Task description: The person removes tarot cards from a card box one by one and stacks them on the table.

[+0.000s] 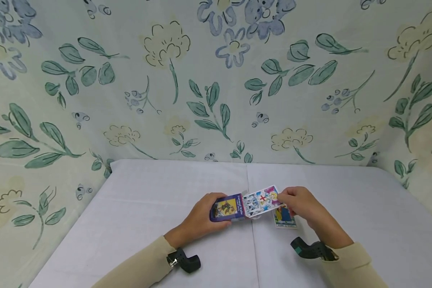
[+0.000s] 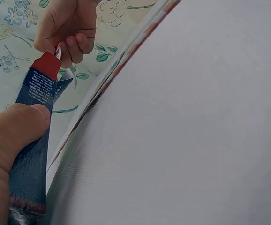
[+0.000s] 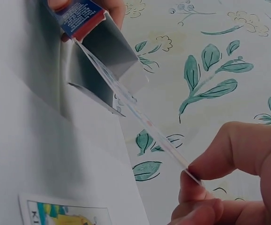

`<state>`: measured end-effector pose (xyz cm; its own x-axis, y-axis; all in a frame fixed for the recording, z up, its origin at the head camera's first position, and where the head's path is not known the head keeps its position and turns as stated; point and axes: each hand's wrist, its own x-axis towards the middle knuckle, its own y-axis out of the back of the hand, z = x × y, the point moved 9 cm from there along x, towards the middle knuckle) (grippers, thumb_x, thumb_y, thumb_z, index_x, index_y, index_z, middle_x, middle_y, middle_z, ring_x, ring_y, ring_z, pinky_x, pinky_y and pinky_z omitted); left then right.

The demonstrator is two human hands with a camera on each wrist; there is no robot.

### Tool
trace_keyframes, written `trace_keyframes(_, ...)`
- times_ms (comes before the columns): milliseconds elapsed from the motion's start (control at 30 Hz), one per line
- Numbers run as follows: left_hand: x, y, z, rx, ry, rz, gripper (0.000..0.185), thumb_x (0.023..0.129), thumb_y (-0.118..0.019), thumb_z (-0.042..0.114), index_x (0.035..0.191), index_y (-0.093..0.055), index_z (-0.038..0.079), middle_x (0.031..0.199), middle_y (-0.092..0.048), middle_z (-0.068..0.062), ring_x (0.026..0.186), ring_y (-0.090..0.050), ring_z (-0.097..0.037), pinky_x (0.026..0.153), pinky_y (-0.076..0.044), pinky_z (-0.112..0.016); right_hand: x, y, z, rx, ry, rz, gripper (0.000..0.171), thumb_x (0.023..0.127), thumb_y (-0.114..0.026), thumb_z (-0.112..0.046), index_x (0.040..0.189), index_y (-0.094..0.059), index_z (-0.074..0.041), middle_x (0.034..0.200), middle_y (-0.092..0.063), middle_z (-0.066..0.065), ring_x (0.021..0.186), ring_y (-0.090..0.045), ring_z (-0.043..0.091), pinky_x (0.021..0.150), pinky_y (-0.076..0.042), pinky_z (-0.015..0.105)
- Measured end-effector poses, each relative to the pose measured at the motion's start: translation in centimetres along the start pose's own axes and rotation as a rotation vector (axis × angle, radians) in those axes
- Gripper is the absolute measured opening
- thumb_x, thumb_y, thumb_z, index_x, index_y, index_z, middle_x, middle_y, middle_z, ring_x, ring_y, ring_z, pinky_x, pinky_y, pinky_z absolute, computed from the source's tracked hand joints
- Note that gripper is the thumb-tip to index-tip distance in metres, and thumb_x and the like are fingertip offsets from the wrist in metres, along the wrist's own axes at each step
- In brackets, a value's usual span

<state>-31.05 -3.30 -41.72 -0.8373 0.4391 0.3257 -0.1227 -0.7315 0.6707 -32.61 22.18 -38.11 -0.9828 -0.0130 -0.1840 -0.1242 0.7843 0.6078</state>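
- Left hand point(image 1: 205, 214): fingers curled round the purple card box point(image 1: 227, 208), thumb point(image 2: 18, 124) pressed flat on its face. Box held just above the white table point(image 1: 147, 208), open end toward the right hand.
- Right hand point(image 1: 299, 202): thumb and fingertips point(image 3: 229, 154) pinching the outer end of one card point(image 1: 262, 200); remaining fingers tucked under.
- Card: inner end at the mouth of the box, picture side up, tilted; seen edge-on from the right wrist.
- Second card point(image 1: 284, 218): flat on the table, face up, just right of the box, partly under the right hand.
- Floral cloth point(image 1: 216, 80) hangs behind the box, along the table's far edge.
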Motion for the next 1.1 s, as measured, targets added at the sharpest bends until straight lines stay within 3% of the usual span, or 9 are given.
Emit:
trace_keyframes(367, -0.1, -0.2, -0.2, -0.002, 0.006, -0.026, 0.072, 0.079, -0.077, 0.046, 0.138, -0.043, 0.021, 0.127, -0.051, 0.004, 0.108, -0.050, -0.009, 0.093, -0.046, -0.033, 0.1, 0.8, 0.3, 0.092, -0.019, 0.071, 0.029, 0.092, -0.053, -0.021, 0.103, -0.062, 0.004, 0.076, -0.054, 0.016, 0.066, -0.052, 0.023, 0.066, -0.052, 0.029)
trace_keyframes(567, -0.1, -0.2, -0.2, 0.002, 0.006, -0.022, 0.072, 0.079, -0.077, 0.046, 0.138, -0.043, 0.022, 0.127, -0.051, 0.004, 0.108, -0.050, -0.009, 0.093, -0.046, -0.033, 0.1, 1.0, 0.4, 0.152, -0.022, 0.087, 0.028, 0.092, -0.052, -0.019, 0.105, -0.059, 0.006, 0.085, -0.061, 0.016, 0.073, -0.060, 0.027, 0.065, -0.054, 0.028)
trace_keyframes(933, -0.1, -0.2, 0.0, -0.007, -0.003, -0.024, 0.072, 0.079, -0.076, 0.046, 0.138, -0.043, 0.020, 0.129, -0.051, 0.004, 0.110, -0.050, -0.010, 0.094, -0.046, -0.034, 0.5, 1.4, 0.5, 0.274, -0.023, 0.056, 0.030, 0.096, -0.053, -0.013, 0.115, -0.046, 0.008, 0.085, -0.070, 0.015, 0.076, -0.070, 0.029, 0.068, -0.055, 0.027)
trace_keyframes(1100, -0.1, -0.2, -0.1, -0.023, 0.002, -0.026, 0.072, 0.079, -0.077, 0.045, 0.138, -0.043, 0.021, 0.129, -0.050, 0.005, 0.109, -0.049, -0.009, 0.093, -0.046, -0.033, 0.5, 1.8, 0.5, 0.268, -0.009, 0.077, 0.031, 0.094, -0.057, -0.011, 0.117, -0.044, 0.007, 0.090, -0.069, 0.016, 0.081, -0.070, 0.030, 0.072, -0.055, 0.027)
